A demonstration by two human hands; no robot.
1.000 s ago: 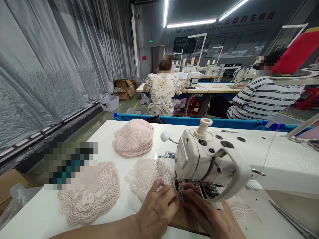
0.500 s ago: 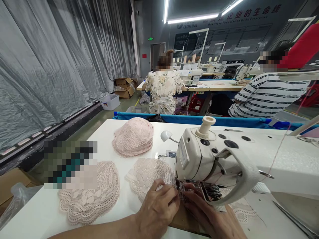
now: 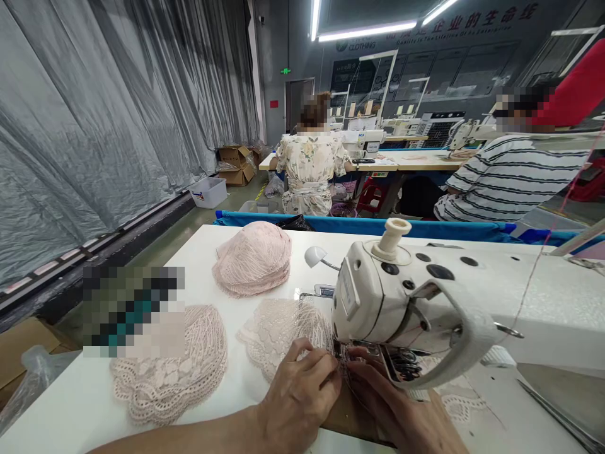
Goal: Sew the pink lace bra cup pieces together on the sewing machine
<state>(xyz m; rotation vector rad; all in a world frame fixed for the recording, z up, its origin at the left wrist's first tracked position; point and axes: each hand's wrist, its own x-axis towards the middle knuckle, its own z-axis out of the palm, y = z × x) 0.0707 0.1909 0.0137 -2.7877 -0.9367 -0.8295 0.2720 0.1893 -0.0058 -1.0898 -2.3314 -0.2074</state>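
Note:
A white sewing machine (image 3: 363,302) stands on the table, and a pale pink lace piece (image 3: 271,334) lies under its needle area. With curled fingers, my left hand (image 3: 302,391) grips the lace just left of the presser foot. My right hand (image 3: 397,403) is close on the other side, its fingers pinched on the lace edge and partly hidden under the machine head. Pink lace also shows right of the machine head. The needle and the stitched edge are mostly hidden by my fingers.
One stack of pink lace cups (image 3: 255,258) lies behind the work; another lace stack (image 3: 189,372) is at the left. Tweezers (image 3: 558,410) lie at the right. A blue cloth trough (image 3: 265,221) runs along the table's far edge. Two people sit beyond it.
Both hands stay at the presser foot, with hardly any visible movement of the fingers or lace. The view has shifted very slightly.

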